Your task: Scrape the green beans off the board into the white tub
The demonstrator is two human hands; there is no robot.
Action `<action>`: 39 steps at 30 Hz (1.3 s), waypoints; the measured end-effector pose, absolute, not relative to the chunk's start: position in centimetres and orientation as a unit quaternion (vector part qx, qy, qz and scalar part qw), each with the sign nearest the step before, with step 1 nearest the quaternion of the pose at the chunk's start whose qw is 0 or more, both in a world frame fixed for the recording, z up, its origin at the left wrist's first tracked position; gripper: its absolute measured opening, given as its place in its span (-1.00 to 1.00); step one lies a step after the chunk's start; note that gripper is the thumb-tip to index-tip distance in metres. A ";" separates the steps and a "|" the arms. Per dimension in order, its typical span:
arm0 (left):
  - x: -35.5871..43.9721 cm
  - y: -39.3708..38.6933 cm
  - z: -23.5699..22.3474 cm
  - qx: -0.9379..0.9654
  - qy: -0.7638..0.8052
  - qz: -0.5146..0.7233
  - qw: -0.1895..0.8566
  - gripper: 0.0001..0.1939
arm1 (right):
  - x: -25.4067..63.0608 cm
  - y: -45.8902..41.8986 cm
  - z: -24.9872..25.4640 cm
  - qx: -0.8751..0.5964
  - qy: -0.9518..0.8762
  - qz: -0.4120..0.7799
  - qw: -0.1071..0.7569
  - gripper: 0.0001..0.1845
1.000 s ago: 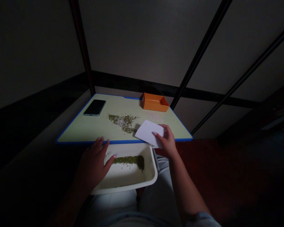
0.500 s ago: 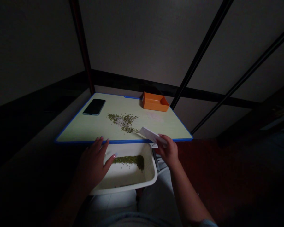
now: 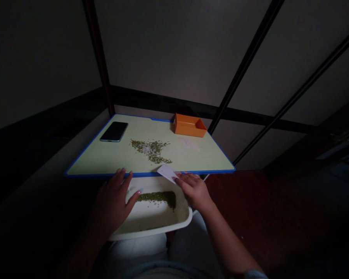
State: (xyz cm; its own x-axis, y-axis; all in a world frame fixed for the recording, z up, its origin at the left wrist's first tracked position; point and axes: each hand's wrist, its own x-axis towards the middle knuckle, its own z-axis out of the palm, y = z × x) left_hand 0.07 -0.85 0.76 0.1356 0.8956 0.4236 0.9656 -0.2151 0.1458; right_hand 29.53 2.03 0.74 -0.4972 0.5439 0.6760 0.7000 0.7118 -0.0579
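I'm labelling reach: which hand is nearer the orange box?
Right. The right hand is in front of the orange box; the left hand is farther, in front and leftward.

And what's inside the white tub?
Inside the white tub are small green grains, heaped thickest toward the right. The left hand covers the tub's left part, so whatever lies there can't be seen.

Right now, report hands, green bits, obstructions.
Right hand gripping card at edge of table. Left hand at left of tub. Green bits on table, in tub. Orange box, phone clear of card.
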 end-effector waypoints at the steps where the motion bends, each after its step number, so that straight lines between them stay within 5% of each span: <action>1: 0.1 -0.9 0.8 -0.749 -0.621 -0.214 0.082 -0.40 | 29.6 2.0 0.7 -0.367 -0.857 -0.110 0.344 -0.57; 19: -0.1 -0.6 0.6 -0.751 -0.621 -0.206 0.092 -0.36 | 31.4 2.9 0.7 -0.425 -0.842 -0.201 0.264 -0.47; 39: -0.3 -0.5 0.4 -0.755 -0.611 -0.209 0.118 -0.37 | 34.1 10.2 1.4 -0.521 -0.763 0.012 0.382 -0.25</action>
